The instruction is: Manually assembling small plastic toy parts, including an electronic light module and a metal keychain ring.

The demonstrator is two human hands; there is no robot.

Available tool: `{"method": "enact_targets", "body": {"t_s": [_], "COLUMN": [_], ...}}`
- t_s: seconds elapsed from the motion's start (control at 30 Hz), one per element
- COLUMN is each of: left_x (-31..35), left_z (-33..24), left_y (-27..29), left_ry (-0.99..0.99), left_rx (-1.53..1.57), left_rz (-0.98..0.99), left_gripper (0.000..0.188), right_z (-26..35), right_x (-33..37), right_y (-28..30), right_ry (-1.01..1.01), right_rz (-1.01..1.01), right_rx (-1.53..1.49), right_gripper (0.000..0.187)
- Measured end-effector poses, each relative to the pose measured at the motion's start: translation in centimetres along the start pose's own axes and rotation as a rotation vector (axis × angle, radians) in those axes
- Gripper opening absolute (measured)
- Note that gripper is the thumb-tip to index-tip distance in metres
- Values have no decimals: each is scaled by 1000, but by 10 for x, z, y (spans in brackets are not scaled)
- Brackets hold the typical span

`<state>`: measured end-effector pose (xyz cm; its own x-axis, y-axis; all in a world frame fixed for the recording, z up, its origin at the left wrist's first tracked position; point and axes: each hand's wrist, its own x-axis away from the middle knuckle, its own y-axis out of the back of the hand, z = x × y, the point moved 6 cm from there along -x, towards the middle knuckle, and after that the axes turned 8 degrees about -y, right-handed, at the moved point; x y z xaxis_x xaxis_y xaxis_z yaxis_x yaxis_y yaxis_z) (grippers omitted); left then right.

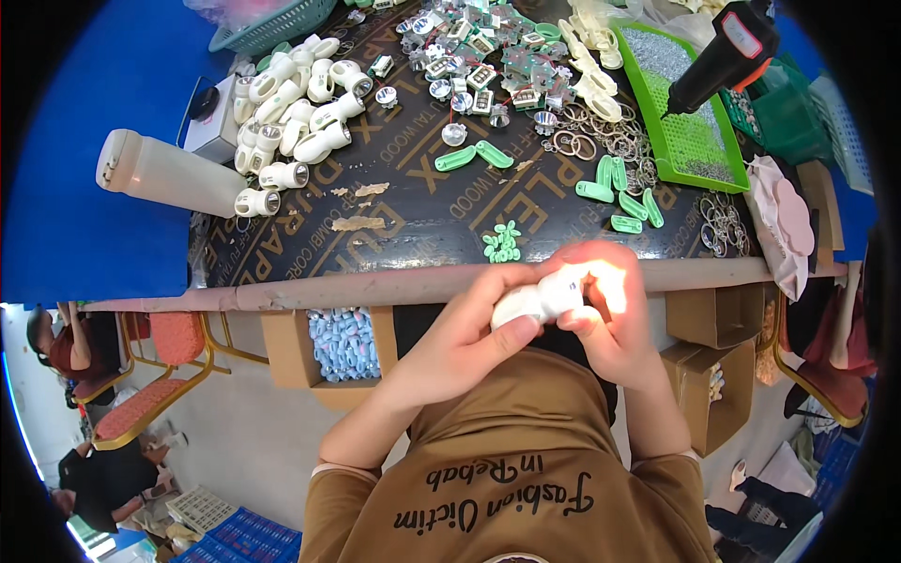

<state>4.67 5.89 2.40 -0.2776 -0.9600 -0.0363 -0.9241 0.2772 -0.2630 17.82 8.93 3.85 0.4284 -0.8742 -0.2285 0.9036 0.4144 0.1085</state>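
Just in front of the table's near edge, both my hands are closed on a small white flashlight point(539, 298). My left hand point(462, 340) grips its body, the thumb lying along it. Around its head end curl the fingers of my right hand point(615, 324), lit brightly by the glowing lamp. Beyond my hands lies a little heap of small green oval pieces point(502, 242). Farther back are two long green clip-shaped parts point(474, 157), with several more green parts point(619, 192) to the right.
White flashlights point(305, 108) are piled at the left beside a white bottle point(169, 174). Circuit boards with reflectors point(488, 61) cover the back. At right are metal rings point(610, 141), a green tray of screws point(737, 174) and a black electric screwdriver point(723, 56). Cardboard boxes point(286, 352) stand below.
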Motion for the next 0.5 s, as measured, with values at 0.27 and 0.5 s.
{"method": "enact_targets", "body": {"t_s": [0.27,0.5], "left_x": [4,12], "left_z": [5,9], "left_y": [-6,-3], "left_ry": [117,47], "left_rx": [99,59], "left_rz": [97,-11], "left_gripper": [49,35], "right_z": [2,3], "right_x": [-2,0], "right_y": [0,-4], "right_ry": [51,67], "right_rz": [79,83], "right_rx": [27,-15], "right_gripper": [47,49]}}
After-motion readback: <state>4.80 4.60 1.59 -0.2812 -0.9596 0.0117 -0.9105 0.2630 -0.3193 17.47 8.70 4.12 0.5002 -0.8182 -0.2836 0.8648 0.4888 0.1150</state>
